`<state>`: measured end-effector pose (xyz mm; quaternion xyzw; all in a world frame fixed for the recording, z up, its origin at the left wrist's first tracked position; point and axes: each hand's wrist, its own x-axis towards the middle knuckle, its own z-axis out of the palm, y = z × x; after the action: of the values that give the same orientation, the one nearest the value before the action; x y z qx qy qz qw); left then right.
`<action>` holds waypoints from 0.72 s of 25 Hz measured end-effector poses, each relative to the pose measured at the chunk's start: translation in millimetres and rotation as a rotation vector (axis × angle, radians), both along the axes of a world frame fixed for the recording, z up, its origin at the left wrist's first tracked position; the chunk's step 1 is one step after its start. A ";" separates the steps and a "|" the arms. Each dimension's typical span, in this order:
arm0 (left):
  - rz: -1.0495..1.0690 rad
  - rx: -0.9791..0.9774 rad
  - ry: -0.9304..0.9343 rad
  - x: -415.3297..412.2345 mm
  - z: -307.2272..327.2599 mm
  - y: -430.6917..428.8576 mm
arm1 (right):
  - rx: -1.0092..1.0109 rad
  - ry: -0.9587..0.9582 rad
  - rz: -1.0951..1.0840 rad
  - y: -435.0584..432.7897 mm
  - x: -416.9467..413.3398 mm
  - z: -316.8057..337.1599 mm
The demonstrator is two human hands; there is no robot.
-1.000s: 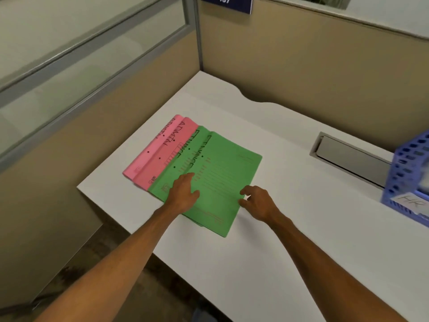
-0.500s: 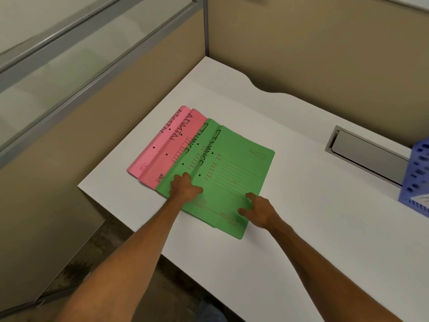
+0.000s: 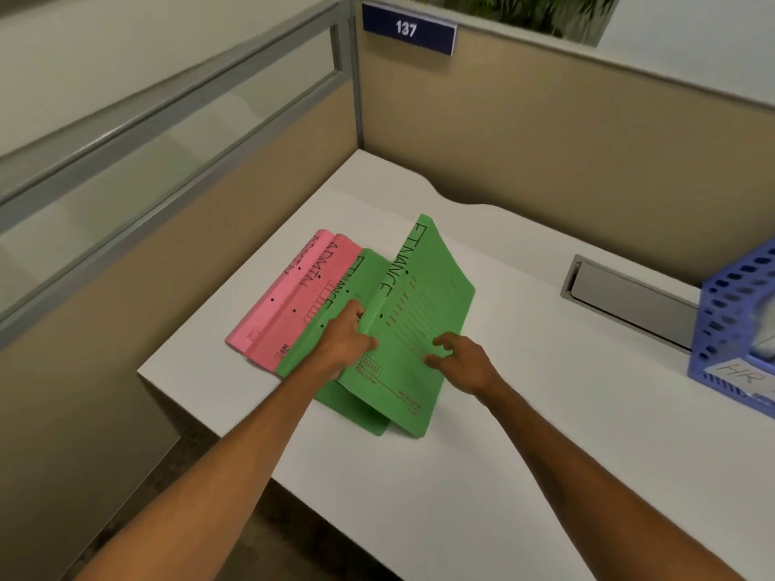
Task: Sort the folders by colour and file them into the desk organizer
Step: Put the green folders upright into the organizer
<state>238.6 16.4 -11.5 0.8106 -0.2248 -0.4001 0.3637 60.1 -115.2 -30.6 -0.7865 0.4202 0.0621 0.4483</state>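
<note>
Two pink folders marked ADMIN (image 3: 293,295) and two green folders marked FINANCE lie fanned on the white desk (image 3: 482,475). The top green folder (image 3: 423,312) is tilted up along its left spine edge. My left hand (image 3: 341,343) grips that spine edge, thumb on top, fingers under it. My right hand (image 3: 459,358) rests with bent fingers on the folder's cover. The second green folder (image 3: 335,287) lies flat beneath. A blue perforated desk organizer (image 3: 738,325) with a label reading HR stands at the right edge, partly cut off.
Beige cubicle partitions (image 3: 545,132) close off the desk's back and left; a glass strip runs along the left one. A grey cable hatch (image 3: 629,299) is set into the desk in front of the organizer. A blue plate reads 137 (image 3: 409,29).
The top green folder lay flat before; now its left edge is lifted in my left hand. My right hand slid up onto the cover. The view tilted up.
</note>
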 end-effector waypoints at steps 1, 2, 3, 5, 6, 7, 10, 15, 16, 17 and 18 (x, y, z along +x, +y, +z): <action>-0.015 -0.033 -0.010 -4.6 10.5 -5.6 | -0.006 -0.058 -0.045 -3.5 3.7 15.7; -0.030 -0.065 -0.036 -10.7 21.7 -11.7 | -0.005 -0.125 -0.094 -6.6 6.1 32.7; -0.042 -0.093 -0.080 -18.6 32.6 -16.9 | 0.008 -0.195 -0.143 -8.6 7.5 49.5; -0.059 -0.153 -0.220 -42.1 54.6 -27.9 | 0.041 -0.318 -0.226 -12.3 4.5 83.1; -0.055 -0.190 -0.288 -56.5 62.6 -32.9 | 0.055 -0.362 -0.257 -13.9 1.6 98.3; -0.045 -0.231 -0.342 -73.1 69.5 -38.0 | 0.063 -0.401 -0.285 -15.8 -3.1 112.7; -0.034 -0.362 -0.442 -132.7 80.0 -51.7 | -0.007 -0.487 -0.355 -20.6 -27.8 146.4; -0.029 -0.631 -0.465 -226.1 93.7 -79.7 | -0.297 -0.473 -0.505 -38.0 -96.2 187.1; -0.036 -0.675 -0.447 -240.7 97.6 -87.2 | -0.352 -0.483 -0.524 -42.0 -112.6 196.3; -0.046 -0.721 -0.429 -256.0 102.4 -96.7 | -0.415 -0.488 -0.539 -46.6 -130.9 206.5; -0.057 -0.762 -0.412 -270.3 107.6 -106.2 | -0.471 -0.491 -0.556 -50.5 -149.1 216.4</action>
<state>-31.8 -89.8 96.1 0.6749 -0.4466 -0.1282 0.5733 -89.0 -165.7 185.8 -0.7158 0.4996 -0.3471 0.3429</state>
